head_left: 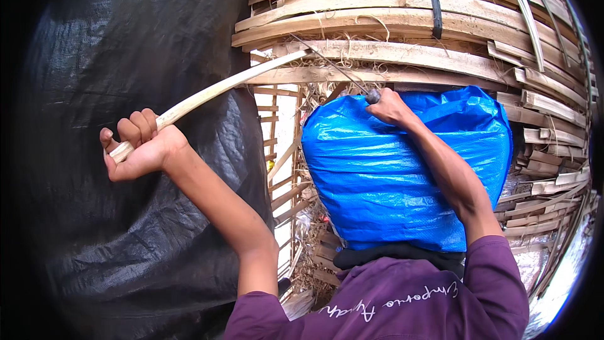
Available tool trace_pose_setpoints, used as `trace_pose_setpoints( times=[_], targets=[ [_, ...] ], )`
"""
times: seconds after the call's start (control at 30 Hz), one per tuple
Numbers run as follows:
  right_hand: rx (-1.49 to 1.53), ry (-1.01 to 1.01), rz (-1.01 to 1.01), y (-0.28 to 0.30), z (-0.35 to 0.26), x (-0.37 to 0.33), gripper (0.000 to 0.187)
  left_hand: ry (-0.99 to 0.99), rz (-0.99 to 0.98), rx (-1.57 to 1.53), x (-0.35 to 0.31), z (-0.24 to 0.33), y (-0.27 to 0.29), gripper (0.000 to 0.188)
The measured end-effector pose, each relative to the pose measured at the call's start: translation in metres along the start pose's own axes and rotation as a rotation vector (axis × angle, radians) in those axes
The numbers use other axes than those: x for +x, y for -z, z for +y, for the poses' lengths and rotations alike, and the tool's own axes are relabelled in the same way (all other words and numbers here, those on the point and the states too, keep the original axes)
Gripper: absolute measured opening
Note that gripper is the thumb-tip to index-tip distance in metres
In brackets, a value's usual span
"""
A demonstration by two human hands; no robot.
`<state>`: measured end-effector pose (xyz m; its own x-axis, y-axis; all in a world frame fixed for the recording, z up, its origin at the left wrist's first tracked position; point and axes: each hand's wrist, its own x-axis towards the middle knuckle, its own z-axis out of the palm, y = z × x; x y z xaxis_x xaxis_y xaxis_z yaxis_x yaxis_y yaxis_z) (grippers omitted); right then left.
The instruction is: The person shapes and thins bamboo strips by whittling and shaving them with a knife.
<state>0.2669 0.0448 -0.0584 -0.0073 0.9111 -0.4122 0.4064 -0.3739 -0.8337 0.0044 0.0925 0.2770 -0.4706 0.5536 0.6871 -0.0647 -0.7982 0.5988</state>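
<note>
Bamboo strip [214, 92], slanting from near left to far centre, above the black sheet [126, 56] at left. Left hand [141, 145] wraps its near end, fingers curled; right hand [391, 109], over the blue tarp [402, 176], grips a thin-bladed knife [343, 73]. Blade appears to cross the far tip; contact uncertain. Step, judged: shaving or trimming. Next stroke likely calls for steady left hold, shallow blade angle.

Background clutter around me

Black plastic sheet [157, 31] fills my 9 o'clock. Long wooden slats [377, 19] stacked at 1 o'clock, dark band [436, 15] across some. Blue tarp [390, 182] at my 4, shorter slats [557, 138] past it, 3. Shavings [306, 247] at 6.
</note>
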Motion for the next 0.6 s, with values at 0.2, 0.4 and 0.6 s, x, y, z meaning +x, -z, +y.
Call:
trace_pose_setpoints(
  times=[0.2, 0.4, 0.6],
  targets=[
    [0.058, 0.236, -0.062, 0.006, -0.088, -0.037, 0.026, -0.017, -0.041, 0.025, -0.013, 0.003, -0.031, 0.035],
    [0.223, 0.572, -0.171, -0.004, -0.165, -0.074, 0.02, -0.025, -0.09, 0.014, -0.016, 0.008, -0.025, 0.035],
    [0.172, 0.264, -0.171, -0.016, -0.085, -0.026, 0.023, -0.033, -0.053, 0.023, -0.015, 0.005, -0.016, 0.033]
  ],
)
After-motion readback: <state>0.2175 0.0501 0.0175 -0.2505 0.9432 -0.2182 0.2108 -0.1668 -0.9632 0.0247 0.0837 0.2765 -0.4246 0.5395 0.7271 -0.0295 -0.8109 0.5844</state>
